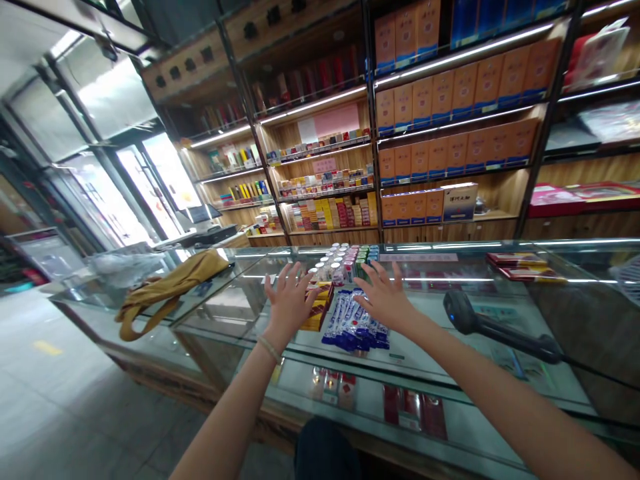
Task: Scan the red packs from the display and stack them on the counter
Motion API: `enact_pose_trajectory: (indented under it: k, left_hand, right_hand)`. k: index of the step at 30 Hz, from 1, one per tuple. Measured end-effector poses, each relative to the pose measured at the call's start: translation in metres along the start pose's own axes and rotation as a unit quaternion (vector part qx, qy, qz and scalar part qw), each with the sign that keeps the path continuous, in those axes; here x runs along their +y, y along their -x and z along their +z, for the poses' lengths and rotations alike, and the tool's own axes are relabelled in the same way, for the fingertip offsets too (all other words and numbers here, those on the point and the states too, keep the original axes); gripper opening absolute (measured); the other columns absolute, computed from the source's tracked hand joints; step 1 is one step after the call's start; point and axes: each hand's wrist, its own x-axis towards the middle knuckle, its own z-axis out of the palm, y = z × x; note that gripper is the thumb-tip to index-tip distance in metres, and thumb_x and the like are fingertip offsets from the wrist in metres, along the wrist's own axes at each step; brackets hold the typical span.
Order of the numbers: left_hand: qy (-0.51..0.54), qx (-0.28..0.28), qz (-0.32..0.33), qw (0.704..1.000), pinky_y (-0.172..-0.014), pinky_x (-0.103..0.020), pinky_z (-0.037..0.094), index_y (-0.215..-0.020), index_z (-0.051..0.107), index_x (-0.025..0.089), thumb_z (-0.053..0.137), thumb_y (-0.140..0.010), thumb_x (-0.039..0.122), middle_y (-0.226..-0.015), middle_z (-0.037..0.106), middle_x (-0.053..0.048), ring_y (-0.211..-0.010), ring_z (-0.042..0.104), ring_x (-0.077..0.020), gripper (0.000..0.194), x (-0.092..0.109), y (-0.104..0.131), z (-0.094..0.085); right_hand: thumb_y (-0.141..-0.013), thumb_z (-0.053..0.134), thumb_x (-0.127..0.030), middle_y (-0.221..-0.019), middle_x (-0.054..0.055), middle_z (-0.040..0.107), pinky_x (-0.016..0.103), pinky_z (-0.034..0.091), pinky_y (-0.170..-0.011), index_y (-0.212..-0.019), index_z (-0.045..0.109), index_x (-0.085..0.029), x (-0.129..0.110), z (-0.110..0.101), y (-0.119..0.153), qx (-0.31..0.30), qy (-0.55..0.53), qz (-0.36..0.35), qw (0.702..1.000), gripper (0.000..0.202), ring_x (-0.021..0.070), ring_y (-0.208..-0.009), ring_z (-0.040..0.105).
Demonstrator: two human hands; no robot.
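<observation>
Over the glass counter (425,290), left hand (289,303) and right hand (387,300) spread wide, empty; packets (353,327) overlap between them, probably bunched for easy reach.

Wooden shelves (507,189) — strip lights (465,55), glass counter (240,310); grey floor (75,400), bright glass doors (167,180)

This is a shop. Lit wooden shelves (505,199) line the wall, stocked with rows of matching orange-and-blue boxes (439,157) and ranks of small colourful packs (330,213). A glass display counter (425,291) holds more wares inside; blue-and-white packets (355,323) and a barcode scanner (461,313) lie on top. A monitor (200,213) stands near bright glass doors (167,170).
</observation>
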Motion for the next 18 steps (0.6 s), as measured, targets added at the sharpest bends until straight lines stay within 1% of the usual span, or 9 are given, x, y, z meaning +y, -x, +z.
enact_pose_trajectory:
  k: [3,7,9,11,14,18]
  left_hand:
    - [-0.005,-0.017,-0.009,1.0,-0.122,-0.069,0.008,-0.133,0.066,0.035,0.051,-0.099,0.05,-0.158,0.049,-0.011,-0.149,0.037,-0.0346,0.041,-0.018,-0.005,0.003]
    - [-0.01,-0.047,-0.002,0.999,-0.121,-0.068,0.01,-0.136,0.065,0.037,0.054,-0.096,0.055,-0.162,0.043,-0.011,-0.152,0.032,-0.0364,0.045,-0.045,-0.013,0.011]
    - [-0.01,-0.077,0.018,0.997,-0.122,-0.067,0.01,-0.141,0.061,0.037,0.056,-0.094,0.057,-0.165,0.038,-0.012,-0.153,0.029,-0.0365,0.052,-0.059,-0.016,0.016]
    - [-0.008,-0.112,0.036,0.993,-0.123,-0.065,0.007,-0.144,0.059,0.038,0.06,-0.091,0.059,-0.168,0.033,-0.01,-0.154,0.026,-0.0367,0.057,-0.071,-0.018,0.021]
    - [0.006,-0.152,0.053,0.987,-0.124,-0.064,0.003,-0.146,0.056,0.041,0.065,-0.088,0.058,-0.17,0.03,-0.009,-0.156,0.023,-0.0368,0.061,-0.084,-0.022,0.027]
    - [0.02,-0.208,0.05,0.977,-0.123,-0.068,0.005,-0.145,0.057,0.041,0.067,-0.086,0.059,-0.17,0.028,-0.01,-0.157,0.018,-0.0388,0.061,-0.092,-0.031,0.029]
  right_hand:
    - [-0.103,0.042,-0.054,-0.161,0.012,0.044,0.063,-0.004,-0.124,-0.137,0.064,-0.025,-0.005,0.005,-0.011,-0.023,-0.014,-0.002,1.0,0.05,0.032,-0.152,0.027]
    - [-0.101,0.044,-0.058,-0.162,0.013,0.042,0.063,-0.003,-0.124,-0.139,0.063,-0.027,-0.01,0.012,-0.025,-0.052,-0.022,-0.001,0.998,0.053,0.0327,-0.153,0.025]
    - [-0.1,0.044,-0.06,-0.163,0.013,0.039,0.063,-0.003,-0.124,-0.139,0.062,-0.027,-0.013,0.017,-0.03,-0.062,-0.024,-0.005,0.998,0.055,0.0332,-0.153,0.023]
    - [-0.099,0.044,-0.062,-0.164,0.013,0.038,0.064,-0.003,-0.124,-0.139,0.062,-0.027,-0.015,0.022,-0.035,-0.065,-0.026,-0.009,0.998,0.056,0.0337,-0.154,0.021]
    - [-0.098,0.045,-0.065,-0.164,0.013,0.037,0.064,-0.004,-0.123,-0.137,0.064,-0.027,-0.017,0.029,-0.041,-0.072,-0.03,-0.018,0.997,0.058,0.0347,-0.155,0.02]
    - [-0.097,0.044,-0.068,-0.167,0.014,0.033,0.066,-0.002,-0.123,-0.138,0.064,-0.026,-0.021,0.036,-0.049,-0.103,-0.043,-0.027,0.993,0.062,0.0355,-0.156,0.018]
